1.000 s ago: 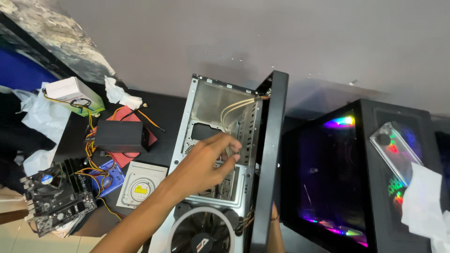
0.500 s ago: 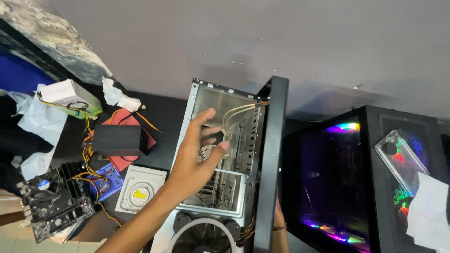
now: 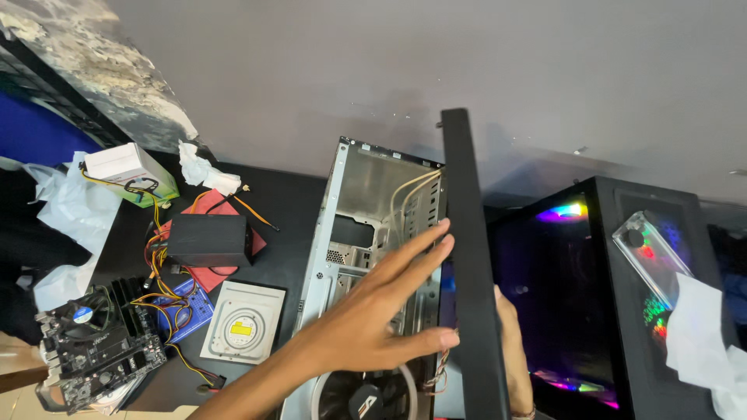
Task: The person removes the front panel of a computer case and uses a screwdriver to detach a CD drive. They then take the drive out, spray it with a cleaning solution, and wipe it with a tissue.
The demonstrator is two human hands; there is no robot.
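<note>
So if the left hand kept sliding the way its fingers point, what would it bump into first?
The left hand has its fingers aimed up and to the right, almost at the black front panel of the open computer case. It would probably meet that panel first, though depth is hard to judge here.

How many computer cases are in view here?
2: the open grey case under the left hand, its black front panel gripped by the right hand; the lit black case to the right.
</note>
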